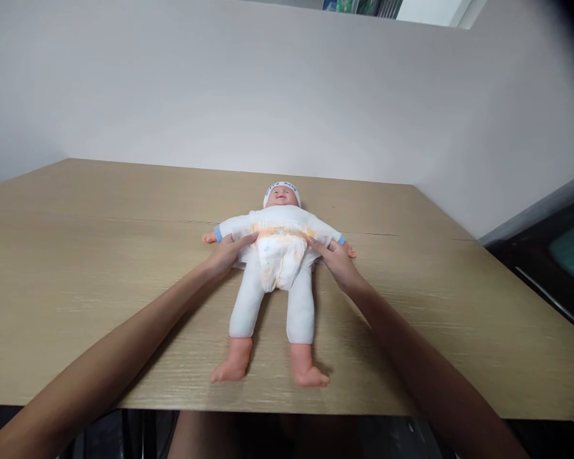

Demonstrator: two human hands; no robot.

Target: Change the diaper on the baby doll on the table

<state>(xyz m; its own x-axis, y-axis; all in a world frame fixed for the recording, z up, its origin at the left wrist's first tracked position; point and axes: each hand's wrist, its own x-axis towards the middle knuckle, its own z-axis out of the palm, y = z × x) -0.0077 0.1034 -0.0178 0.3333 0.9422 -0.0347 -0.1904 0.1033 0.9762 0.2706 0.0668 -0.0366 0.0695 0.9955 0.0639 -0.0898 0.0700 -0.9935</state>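
A baby doll (300, 312) in a white outfit with blue cuffs and a white lettered cap lies on its back, its feet pointing toward me. Around its hips sits a white diaper (280, 258) with an orange patterned waistband. My left hand (227, 252) holds the diaper's left side, thumb on the waistband's end and fingers partly hidden at the edge. At the opposite side, my right hand (333, 258) pinches the diaper the same way, its thumb against the waistband. The doll's arms stretch out sideways beyond both hands.
A light wooden table (124, 280) bears the doll, its front edge near my lap. Behind it rises a pale wall (220, 89) with an opening at the top. At right stands a black object (545, 255) with a greenish panel.
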